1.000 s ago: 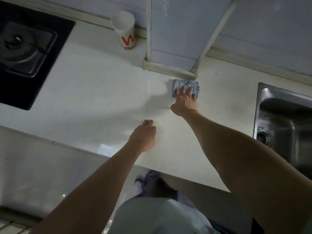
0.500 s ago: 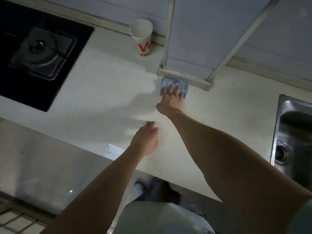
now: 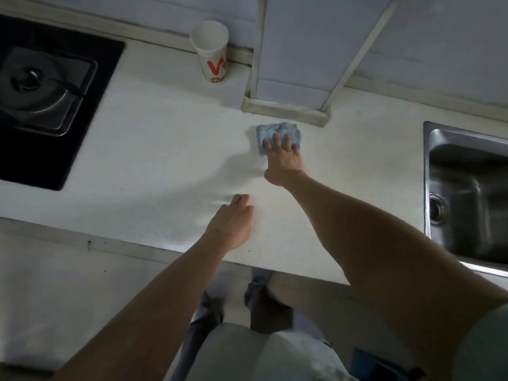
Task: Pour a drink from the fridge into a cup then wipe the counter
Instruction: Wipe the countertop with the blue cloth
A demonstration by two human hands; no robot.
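One hand wipes: right hand (image 3: 283, 158) presses cloth (image 3: 270, 130) onto counter (image 3: 165, 149).
Spread fingers cover the cloth, its long axis crosswise under them (left hand (image 3: 233, 221) farther off, fingers together).

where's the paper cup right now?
Head view, top centre: the paper cup stands upright at the back edge of the counter, between the gas hob to its left and the tiled column to its right.

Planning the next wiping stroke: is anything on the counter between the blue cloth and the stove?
Nothing visible does. The counter between the blue cloth under the right hand and the stove is bare; the paper cup stands farther back, the left hand nearer the front.
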